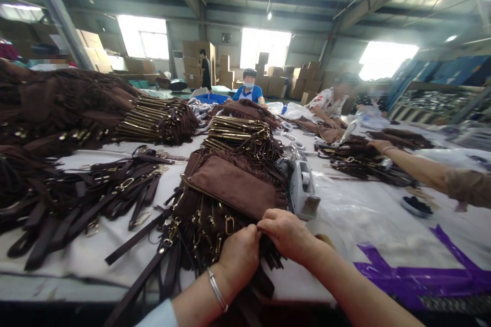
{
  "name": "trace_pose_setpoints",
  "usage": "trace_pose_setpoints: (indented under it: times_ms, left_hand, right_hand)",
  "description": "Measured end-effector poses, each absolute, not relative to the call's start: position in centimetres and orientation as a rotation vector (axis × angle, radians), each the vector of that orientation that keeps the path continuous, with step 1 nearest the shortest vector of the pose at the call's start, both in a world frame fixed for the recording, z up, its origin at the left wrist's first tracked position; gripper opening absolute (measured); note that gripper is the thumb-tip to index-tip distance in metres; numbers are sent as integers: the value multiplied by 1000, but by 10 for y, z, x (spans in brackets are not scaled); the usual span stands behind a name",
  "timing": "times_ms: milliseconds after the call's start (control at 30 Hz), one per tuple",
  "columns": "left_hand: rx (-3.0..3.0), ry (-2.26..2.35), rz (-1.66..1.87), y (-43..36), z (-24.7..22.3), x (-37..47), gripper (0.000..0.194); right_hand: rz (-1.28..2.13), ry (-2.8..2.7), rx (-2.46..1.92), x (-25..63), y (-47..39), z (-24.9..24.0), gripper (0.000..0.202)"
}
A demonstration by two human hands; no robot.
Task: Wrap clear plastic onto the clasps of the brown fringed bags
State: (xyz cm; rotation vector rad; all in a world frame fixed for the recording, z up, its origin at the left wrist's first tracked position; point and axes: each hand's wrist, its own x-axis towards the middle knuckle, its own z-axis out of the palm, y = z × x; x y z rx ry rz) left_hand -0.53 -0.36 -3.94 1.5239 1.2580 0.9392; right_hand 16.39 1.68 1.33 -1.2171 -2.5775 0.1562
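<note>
A brown fringed pouch [233, 186] with a gold zipper lies on top of a pile of dark straps and gold clasps [209, 225] at the table's front. My left hand [240, 255] and my right hand [287, 232] meet at the pouch's lower right corner. Both have their fingers pinched together, almost touching. What sits between the fingertips is too small and hidden to make out. A silver bangle circles my left wrist. Behind the pouch rises a stack of similar pouches [240, 135] with gold zippers.
Dark straps [111, 189] spread over the left side, below a large brown heap [57, 102]. A tape dispenser [304, 189] stands right of the pouch. Clear plastic and purple tape [422, 276] lie at right. Another person's arm [418, 166] reaches in from the right; several people sit beyond.
</note>
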Motion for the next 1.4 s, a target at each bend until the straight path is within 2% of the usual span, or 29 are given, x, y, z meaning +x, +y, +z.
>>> trace_pose_setpoints:
  times_ms: [200,400,533,733,833,900,1033,1200,1400]
  left_hand:
    - [1560,1274,890,-2,-33,-4,30]
    - [715,925,456,7,-15,-9,35]
    - [491,762,469,5,-20,-11,35]
    - [609,880,560,-2,-26,-4,34]
    - [696,956,625,-1,-29,-2,38]
    - [755,1007,650,0,-31,0,39]
    - [845,1062,705,1,-36,4,42]
    - [909,1093,749,2,-47,5,45]
    - [916,1068,740,7,-54,2,49]
  right_hand:
    - [-92,-2622,-1147,160,15,3,17]
    - [-193,-2483,-1098,164,5,-8,24]
    - [-190,-2414,-1034,165,-1,-15,28]
    - [105,-2234,-1082,183,-20,-12,34]
    - [236,-1804,-1364,219,-12,6,24]
    - [288,-1443,-1589,251,5,19,26]
    - [697,-847,-1863,300,46,34,28]
    - [885,-707,-1912,291,84,17,20]
    - [817,-734,-1742,274,84,9,12]
